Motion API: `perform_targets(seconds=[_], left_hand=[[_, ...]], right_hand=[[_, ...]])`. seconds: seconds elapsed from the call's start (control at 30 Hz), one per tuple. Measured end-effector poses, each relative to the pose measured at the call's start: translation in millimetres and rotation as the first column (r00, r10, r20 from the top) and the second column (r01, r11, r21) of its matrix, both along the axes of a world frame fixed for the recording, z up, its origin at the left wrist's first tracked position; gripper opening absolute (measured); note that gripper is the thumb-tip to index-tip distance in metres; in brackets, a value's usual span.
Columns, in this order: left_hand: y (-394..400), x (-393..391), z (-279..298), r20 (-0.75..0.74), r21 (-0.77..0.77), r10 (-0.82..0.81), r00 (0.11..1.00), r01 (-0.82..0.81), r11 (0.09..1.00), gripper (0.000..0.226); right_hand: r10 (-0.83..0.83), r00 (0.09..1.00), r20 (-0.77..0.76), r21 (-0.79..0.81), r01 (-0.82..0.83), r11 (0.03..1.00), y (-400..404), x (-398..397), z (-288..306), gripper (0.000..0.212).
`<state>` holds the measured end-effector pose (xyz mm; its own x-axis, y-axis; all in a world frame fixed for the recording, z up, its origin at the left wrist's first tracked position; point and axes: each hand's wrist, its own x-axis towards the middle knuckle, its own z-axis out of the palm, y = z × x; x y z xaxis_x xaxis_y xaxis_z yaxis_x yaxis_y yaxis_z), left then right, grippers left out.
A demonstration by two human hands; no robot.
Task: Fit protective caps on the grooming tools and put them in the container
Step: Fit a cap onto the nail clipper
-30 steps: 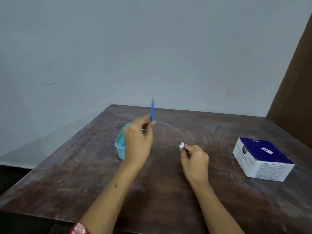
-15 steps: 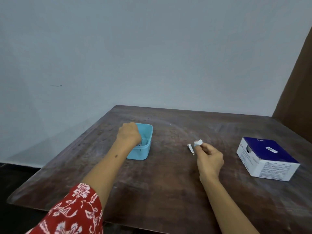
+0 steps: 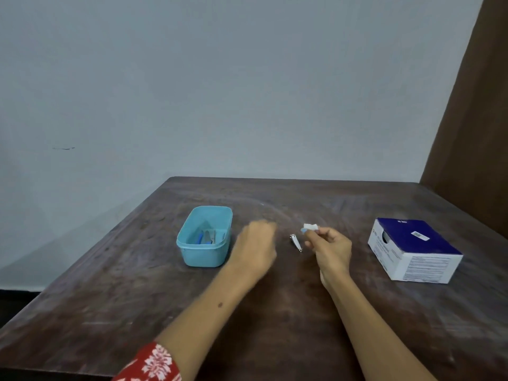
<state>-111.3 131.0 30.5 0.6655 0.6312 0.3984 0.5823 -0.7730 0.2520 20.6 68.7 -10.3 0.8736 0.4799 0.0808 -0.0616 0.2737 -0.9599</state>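
A light blue container (image 3: 192,254) stands on the wooden table (image 3: 110,298) left of centre, with a blue-handled tool (image 3: 200,238) and a metal piece lying inside. A small silver nail clipper (image 3: 296,242) lies on the table between my hands. My right hand (image 3: 330,251) pinches a small white cap (image 3: 310,227) just right of the clipper, above the table. My left hand (image 3: 255,246) is blurred, between the container and the clipper, holding nothing that I can see; its fingers are unclear.
A blue and white cardboard box (image 3: 412,248) sits at the right of the table. A brown panel (image 3: 472,133) rises at the far right behind it. A pale wall stands behind the table's far edge.
My left hand carried the blue tool into the container, let it go and has swung right toward the clipper. My right hand moved right with the white cap, beside the clipper now in view.
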Motion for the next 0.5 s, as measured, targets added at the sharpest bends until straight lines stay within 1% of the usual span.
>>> perform_targets(seconds=[0.07, 0.1, 0.13, 0.2, 0.27, 0.3, 0.4, 0.5], left_hand=[[-5.8, 14.2, -18.9, -0.053, -0.094, -0.141, 0.989, 0.136, 0.986, 0.050], [-6.3, 20.2, -25.8, -0.058, -0.136, -0.176, 0.983, 0.167, 0.976, 0.056], [-5.6, 25.0, -30.5, -0.045, -0.167, -0.187, 0.981, 0.177, 0.970, 0.057], [-4.6, 34.1, -36.0, 0.027, -0.206, -0.155, 0.988, 0.157, 0.966, 0.047], [-6.8, 40.6, -36.0, 0.101, -0.197, -0.071, 0.992, 0.090, 0.976, 0.028], [-8.1, 43.2, -35.5, 0.125, -0.185, -0.035, 0.992, 0.058, 0.981, 0.023], [-8.3, 50.5, -35.4, 0.133, -0.174, 0.039, 0.990, -0.015, 0.985, 0.023], [-6.8, 54.7, -34.9, 0.131, -0.170, 0.079, 0.988, -0.056, 0.984, 0.019]], right_hand=[[-0.013, 1.000, 0.016, 0.003, 0.013, 1.000, -0.5, -0.2, -0.8, 0.022], [-0.014, 0.999, 0.032, 0.004, 0.013, 1.000, -1.4, -0.7, -1.0, 0.024], [-0.009, 0.999, 0.049, 0.008, 0.009, 1.000, -2.1, -1.7, -0.8, 0.028], [-0.003, 0.997, 0.080, 0.015, 0.002, 1.000, -3.8, -1.4, -1.3, 0.034], [-0.008, 0.996, 0.091, 0.024, 0.005, 1.000, -4.3, -0.6, -1.5, 0.034], [-0.012, 0.995, 0.096, 0.027, 0.009, 1.000, -4.2, -0.7, -1.5, 0.034], [-0.038, 0.994, 0.102, 0.038, 0.035, 0.999, -1.5, -1.2, -2.0, 0.030], [-0.071, 0.995, 0.071, 0.019, 0.070, 0.997, 0.9, -0.9, -3.4, 0.023]])
